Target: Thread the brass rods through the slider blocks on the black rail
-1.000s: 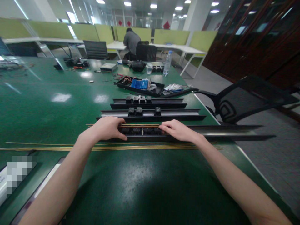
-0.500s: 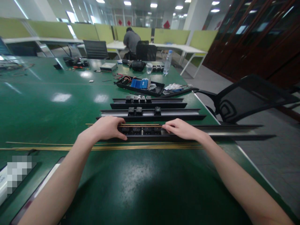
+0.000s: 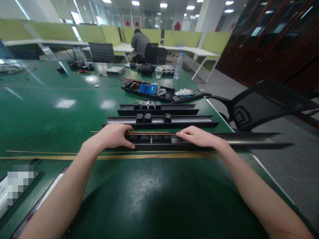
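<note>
A long black channel rail (image 3: 260, 145) lies across the table in front of me, its right end reaching past the table edge. Several black blocks (image 3: 157, 138) sit inside its channel. My left hand (image 3: 114, 136) is closed around the rail's left part, thumb on the near wall and fingers over the far side. Thin brass-coloured rods (image 3: 149, 132) run along the far wall above the blocks. At the right, my right hand (image 3: 195, 136) pinches the end of one thin rod over the channel; its fingertips partly hide the grip.
More brass-coloured rods (image 3: 124, 157) lie on the green table (image 3: 149, 192) nearer me. Two black rails with blocks (image 3: 194, 124) and a black tray (image 3: 170, 94) stand beyond. A water bottle (image 3: 178, 66) is farther back. An office chair (image 3: 271, 103) is at the right edge.
My right hand has slid a little to the right along the rail, with the pinched rod end between its fingertips. My left hand stays in place on the rail.
</note>
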Action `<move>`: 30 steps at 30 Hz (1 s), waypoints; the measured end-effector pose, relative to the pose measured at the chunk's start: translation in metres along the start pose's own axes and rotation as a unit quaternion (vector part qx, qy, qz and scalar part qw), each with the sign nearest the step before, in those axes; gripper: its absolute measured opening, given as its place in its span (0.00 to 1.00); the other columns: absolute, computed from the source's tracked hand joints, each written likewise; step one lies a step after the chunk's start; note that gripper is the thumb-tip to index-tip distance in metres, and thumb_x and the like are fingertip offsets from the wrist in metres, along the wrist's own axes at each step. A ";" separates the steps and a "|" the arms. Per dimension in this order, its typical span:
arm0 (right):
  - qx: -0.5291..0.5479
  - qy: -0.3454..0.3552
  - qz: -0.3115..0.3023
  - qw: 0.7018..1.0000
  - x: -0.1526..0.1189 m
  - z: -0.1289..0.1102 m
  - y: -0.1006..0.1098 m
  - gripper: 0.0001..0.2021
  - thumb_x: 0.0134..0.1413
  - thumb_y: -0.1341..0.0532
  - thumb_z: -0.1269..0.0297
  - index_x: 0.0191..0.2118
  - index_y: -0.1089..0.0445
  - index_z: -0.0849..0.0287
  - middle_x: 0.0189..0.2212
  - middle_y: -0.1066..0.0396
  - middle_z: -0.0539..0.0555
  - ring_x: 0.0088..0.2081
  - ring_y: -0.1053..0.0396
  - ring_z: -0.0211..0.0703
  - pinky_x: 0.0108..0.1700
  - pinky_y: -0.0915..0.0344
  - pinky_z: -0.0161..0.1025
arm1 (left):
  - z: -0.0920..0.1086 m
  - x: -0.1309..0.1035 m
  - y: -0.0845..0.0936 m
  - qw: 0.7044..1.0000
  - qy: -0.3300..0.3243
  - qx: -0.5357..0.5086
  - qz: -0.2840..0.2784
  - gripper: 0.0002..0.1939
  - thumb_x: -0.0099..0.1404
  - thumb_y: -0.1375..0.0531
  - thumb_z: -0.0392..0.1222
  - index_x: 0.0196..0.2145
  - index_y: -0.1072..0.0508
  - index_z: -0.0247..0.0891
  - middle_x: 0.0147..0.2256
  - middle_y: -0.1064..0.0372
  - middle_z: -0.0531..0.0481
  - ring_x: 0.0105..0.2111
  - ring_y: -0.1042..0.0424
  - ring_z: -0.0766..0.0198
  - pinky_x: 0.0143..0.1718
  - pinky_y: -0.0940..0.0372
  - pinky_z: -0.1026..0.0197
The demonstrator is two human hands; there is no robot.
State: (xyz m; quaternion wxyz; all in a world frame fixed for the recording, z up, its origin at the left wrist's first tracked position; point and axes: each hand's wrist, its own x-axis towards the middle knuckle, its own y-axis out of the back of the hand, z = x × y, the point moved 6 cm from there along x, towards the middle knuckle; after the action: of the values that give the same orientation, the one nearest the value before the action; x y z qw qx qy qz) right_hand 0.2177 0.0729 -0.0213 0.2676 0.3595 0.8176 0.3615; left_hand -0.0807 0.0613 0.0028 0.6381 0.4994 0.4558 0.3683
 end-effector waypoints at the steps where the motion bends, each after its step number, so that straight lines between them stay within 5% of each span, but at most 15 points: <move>1: -0.001 -0.001 -0.001 1.000 0.000 0.000 0.000 0.28 0.65 0.52 0.39 0.23 0.45 0.57 0.21 0.48 0.47 0.25 0.49 0.36 0.29 0.52 0.38 | 0.000 0.000 0.000 1.000 -0.001 -0.001 -0.001 0.37 0.47 0.37 0.70 0.49 0.24 0.45 0.45 0.22 0.46 0.42 0.25 0.49 0.39 0.34 0.55; 13: -0.001 -0.030 -0.017 0.999 -0.006 0.001 0.007 0.30 0.65 0.52 0.39 0.23 0.38 0.58 0.21 0.40 0.48 0.24 0.44 0.37 0.30 0.49 0.37 | -0.002 -0.001 -0.001 1.000 0.007 -0.024 -0.018 0.38 0.48 0.36 0.70 0.52 0.25 0.46 0.47 0.23 0.47 0.43 0.25 0.50 0.40 0.33 0.55; 20: -0.089 0.026 0.066 0.993 0.004 -0.018 -0.001 0.25 0.67 0.49 0.45 0.29 0.28 0.58 0.25 0.28 0.52 0.28 0.34 0.42 0.32 0.48 0.38 | 0.000 0.000 -0.001 1.000 -0.002 -0.015 -0.009 0.38 0.48 0.37 0.70 0.51 0.25 0.45 0.47 0.22 0.46 0.43 0.25 0.48 0.39 0.33 0.54; 30: -0.081 0.067 0.072 0.992 0.013 -0.028 -0.012 0.22 0.70 0.49 0.51 0.30 0.29 0.58 0.27 0.27 0.51 0.30 0.32 0.41 0.34 0.47 0.36 | 0.000 -0.001 -0.002 1.000 0.001 -0.009 -0.011 0.37 0.48 0.37 0.70 0.50 0.24 0.45 0.46 0.22 0.46 0.44 0.25 0.47 0.39 0.33 0.54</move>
State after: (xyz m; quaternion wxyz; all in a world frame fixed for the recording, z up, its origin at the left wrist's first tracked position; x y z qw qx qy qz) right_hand 0.1857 0.0657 -0.0167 0.2143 0.3693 0.7737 0.4681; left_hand -0.0806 0.0603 0.0012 0.6458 0.4881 0.4589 0.3662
